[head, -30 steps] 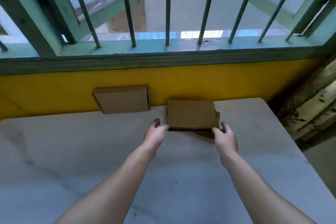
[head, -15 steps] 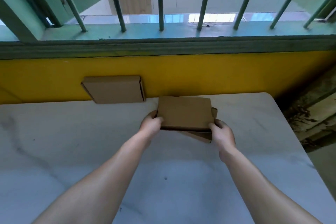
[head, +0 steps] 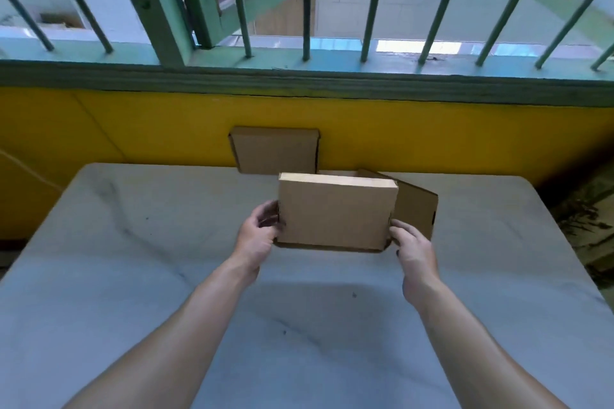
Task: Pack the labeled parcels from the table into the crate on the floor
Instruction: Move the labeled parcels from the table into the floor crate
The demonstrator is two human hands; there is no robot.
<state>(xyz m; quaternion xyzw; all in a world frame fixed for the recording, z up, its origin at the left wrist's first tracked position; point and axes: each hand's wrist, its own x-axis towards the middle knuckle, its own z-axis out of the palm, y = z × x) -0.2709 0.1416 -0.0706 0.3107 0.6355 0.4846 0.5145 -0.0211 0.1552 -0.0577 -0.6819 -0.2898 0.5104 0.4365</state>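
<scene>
The held cardboard box [head: 335, 212] hides much of the second box [head: 417, 209] behind it, plus fingertips of the left hand [head: 257, 237] and right hand [head: 413, 251]; the desk [head: 133, 242] runs off-frame below.

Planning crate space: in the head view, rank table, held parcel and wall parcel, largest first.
1. table
2. held parcel
3. wall parcel: looks smaller, but it is farther off and partly hidden, so these two may match.

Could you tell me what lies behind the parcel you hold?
Behind the held parcel, a second parcel shows at its right; a third parcel stands against the wall. The second's left part is covered.
</scene>
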